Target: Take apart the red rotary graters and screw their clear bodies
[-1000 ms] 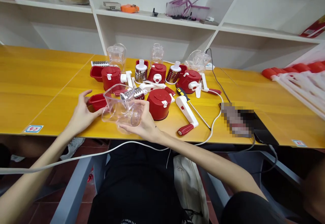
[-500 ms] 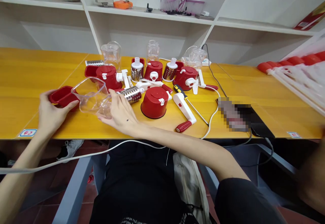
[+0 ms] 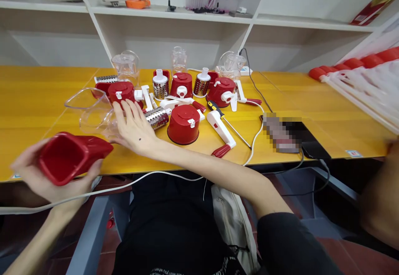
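My left hand is closed around a red plastic food pusher, raised at the table's front left with its hollow opening facing me. My right hand grips the near right end of a clear plastic grater hopper, fingers over the top and thumb low on the side. This hopper lies tilted, its wide mouth to the left. Close to the right hand is a metal grater drum on its side. A red round base stands to the right of the drum.
Behind are several red bases, upright drums and clear hoppers. A white crank handle and screwdriver lie right of centre. A white cable crosses in front; a black tablet-like device lies right.
My left hand has lifted the red pusher off the table, toward me, and turned its opening my way. My right hand and the clear hopper have shifted left.
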The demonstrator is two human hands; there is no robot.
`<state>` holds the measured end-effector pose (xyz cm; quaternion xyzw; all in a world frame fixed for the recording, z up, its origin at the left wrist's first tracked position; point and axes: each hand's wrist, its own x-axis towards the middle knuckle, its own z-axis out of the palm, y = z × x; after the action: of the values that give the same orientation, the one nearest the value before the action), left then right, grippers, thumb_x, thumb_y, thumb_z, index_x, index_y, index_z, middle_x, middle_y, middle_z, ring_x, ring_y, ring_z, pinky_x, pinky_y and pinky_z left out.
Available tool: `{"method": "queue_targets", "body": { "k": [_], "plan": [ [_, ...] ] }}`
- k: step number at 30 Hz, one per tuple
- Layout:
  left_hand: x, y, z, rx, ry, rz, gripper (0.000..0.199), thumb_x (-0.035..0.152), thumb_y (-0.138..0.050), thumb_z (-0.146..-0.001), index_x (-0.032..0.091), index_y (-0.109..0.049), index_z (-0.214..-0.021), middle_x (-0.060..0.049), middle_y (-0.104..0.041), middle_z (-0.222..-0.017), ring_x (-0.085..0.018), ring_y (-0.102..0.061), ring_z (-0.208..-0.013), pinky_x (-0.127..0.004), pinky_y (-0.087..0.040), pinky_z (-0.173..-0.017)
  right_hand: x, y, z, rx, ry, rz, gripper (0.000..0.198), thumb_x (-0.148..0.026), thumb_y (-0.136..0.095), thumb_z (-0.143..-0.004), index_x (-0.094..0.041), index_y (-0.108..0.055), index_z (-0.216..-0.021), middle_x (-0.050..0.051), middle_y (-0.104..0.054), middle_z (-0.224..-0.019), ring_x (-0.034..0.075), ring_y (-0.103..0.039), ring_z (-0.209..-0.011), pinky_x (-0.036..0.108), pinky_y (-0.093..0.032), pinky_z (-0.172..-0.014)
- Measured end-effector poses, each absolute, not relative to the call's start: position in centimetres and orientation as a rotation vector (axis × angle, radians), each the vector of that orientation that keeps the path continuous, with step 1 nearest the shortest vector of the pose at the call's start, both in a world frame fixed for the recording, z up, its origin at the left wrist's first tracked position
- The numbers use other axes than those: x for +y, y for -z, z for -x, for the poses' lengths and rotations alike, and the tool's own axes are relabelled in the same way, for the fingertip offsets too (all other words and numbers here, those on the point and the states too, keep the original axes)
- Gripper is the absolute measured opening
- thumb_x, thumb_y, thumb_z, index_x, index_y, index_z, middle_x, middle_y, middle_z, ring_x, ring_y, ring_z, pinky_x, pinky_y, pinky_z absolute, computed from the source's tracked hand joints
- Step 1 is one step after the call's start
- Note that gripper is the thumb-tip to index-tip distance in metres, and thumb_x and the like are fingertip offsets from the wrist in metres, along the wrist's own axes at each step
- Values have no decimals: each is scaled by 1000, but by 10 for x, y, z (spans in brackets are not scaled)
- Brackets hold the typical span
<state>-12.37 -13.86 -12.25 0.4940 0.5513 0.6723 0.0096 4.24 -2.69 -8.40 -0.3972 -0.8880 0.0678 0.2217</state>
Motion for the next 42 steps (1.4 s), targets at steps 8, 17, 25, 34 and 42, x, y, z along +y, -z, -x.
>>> {"method": "queue_targets", "body": {
  "k": [8, 17, 25, 34, 42],
  "plan": [
    [-112, 136, 58, 1602, -1392, -2142, 85, 54, -90, -67, 21, -56, -137, -13, -66, -128, -34, -68, -114, -49, -56, -99, -51, 65, -175, -2106, 199, 786, 45, -30, -38, -97, -13, -51, -137, 1, -47, -144, 2, -39, -144, 24, -46, -132],
    [-93, 125, 29, 1815, -1052, -2265, 86, 60, -72, -89, 13, -39, -153, -23, -58, -142, -42, -62, -129, -57, -54, -107, -81, 98, -323, -2189, 291, 1140, 28, -26, -48, -92, -16, -66, -111, 2, -60, -116, -4, -51, -114, 12, -46, -101],
    [-94, 125, 35, 1963, -947, -2355, 102, 73, -71, -84, 10, -37, -156, -29, -57, -132, -52, -62, -117, -68, -57, -90, -64, 106, -312, -2059, -88, 1851, 56, -49, -45, -93, -15, -56, -136, 9, -54, -129, 4, -44, -99, 15, -28, -83],
    [-112, 126, 41, 1318, -1638, -2599, 56, 30, -76, -92, 23, -53, -142, -14, -60, -122, -29, -62, -102, -42, -54, -68, -45, 93, -308, -1963, -282, 2053, 41, -35, -46, -93, -6, -56, -119, 9, -55, -122, -6, -15, -75, 12, -12, -77],
    [-121, 100, -15, 915, -1394, -2169, 32, 29, -66, -100, 22, -55, -130, -8, -65, -112, -16, -66, -90, -29, -60, -78, -93, 56, -324, -2042, 526, 1066, 32, -30, -63, -85, -9, -53, -108, -1, -57, -87, -10, -39, -73, 5, -31, -69]
  ]
}}
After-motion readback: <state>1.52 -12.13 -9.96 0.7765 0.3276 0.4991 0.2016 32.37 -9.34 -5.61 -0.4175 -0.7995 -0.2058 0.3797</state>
